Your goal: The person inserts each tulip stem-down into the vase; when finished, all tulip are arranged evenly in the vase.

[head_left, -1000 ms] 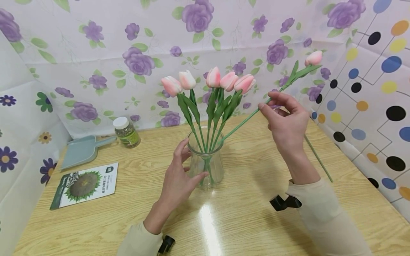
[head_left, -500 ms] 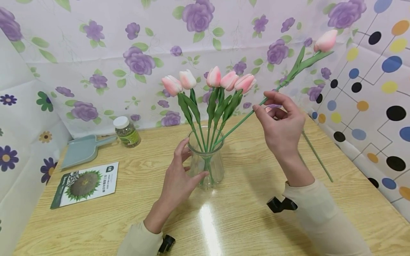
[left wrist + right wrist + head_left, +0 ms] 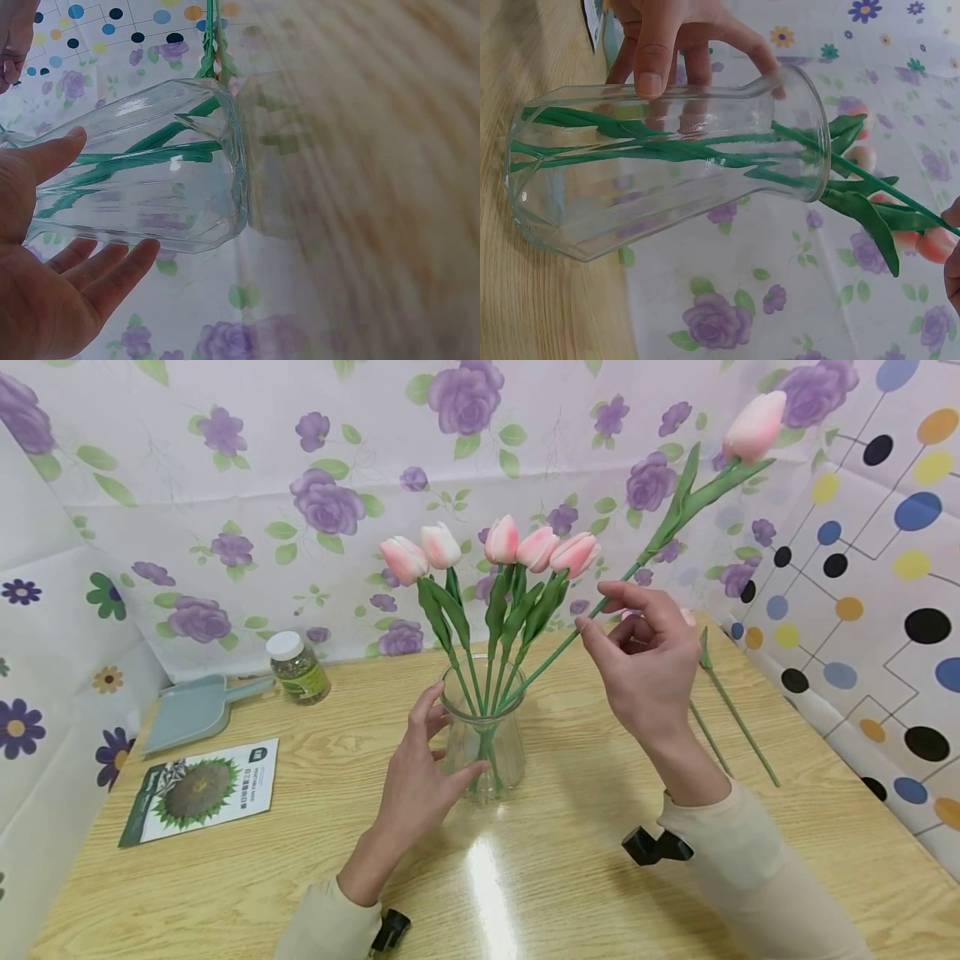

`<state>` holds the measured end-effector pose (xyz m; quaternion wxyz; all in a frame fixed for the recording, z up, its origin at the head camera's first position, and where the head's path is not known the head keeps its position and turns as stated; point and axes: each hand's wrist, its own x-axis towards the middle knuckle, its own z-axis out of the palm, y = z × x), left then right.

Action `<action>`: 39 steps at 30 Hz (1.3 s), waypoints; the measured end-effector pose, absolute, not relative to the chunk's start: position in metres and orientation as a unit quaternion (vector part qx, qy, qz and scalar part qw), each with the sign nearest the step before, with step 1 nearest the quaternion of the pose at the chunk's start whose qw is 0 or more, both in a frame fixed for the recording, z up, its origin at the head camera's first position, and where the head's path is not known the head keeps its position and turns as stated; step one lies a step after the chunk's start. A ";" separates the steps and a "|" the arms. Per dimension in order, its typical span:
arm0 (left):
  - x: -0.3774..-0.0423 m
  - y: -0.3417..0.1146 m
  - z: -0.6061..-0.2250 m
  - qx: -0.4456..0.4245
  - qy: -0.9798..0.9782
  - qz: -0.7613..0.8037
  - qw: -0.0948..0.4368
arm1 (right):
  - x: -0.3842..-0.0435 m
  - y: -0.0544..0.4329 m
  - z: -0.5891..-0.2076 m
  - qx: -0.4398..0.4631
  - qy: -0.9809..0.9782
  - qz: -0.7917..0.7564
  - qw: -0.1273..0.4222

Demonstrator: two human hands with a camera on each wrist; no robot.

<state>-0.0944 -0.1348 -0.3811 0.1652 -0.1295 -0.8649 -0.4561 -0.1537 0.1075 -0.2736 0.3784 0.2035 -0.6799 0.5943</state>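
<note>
A clear glass vase (image 3: 510,760) stands upright on the table with several pink-and-white tulips (image 3: 536,550) in it. My left hand (image 3: 416,781) holds the vase from its left side, thumb in front and fingers behind. To the right of the vase, my right hand (image 3: 652,668) pinches the green stem of another tulip (image 3: 756,427) between thumb and fingertips. This tulip leans steeply, its pink head up at the far right. In the right wrist view, its stem end (image 3: 795,136) lies just inside the mouth of the vase, above the crossed stems (image 3: 630,142) of the others.
More tulip stems (image 3: 738,722) lie on the table at the right, their upper ends partly behind my right hand. At the left are a lidded jar (image 3: 302,677), a grey-blue dustpan (image 3: 187,714) and a seed packet (image 3: 198,795). Patterned cloths hang behind and beside the table.
My right hand has moved left and slightly down, bringing the tulip's stem further into the vase mouth. More of the stems on the table now show. My left hand stays on the vase.
</note>
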 end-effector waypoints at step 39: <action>-0.096 -0.136 -0.380 -0.133 -0.864 -0.456 0.167 | -0.160 0.058 -0.281 0.356 -0.768 0.384 0.369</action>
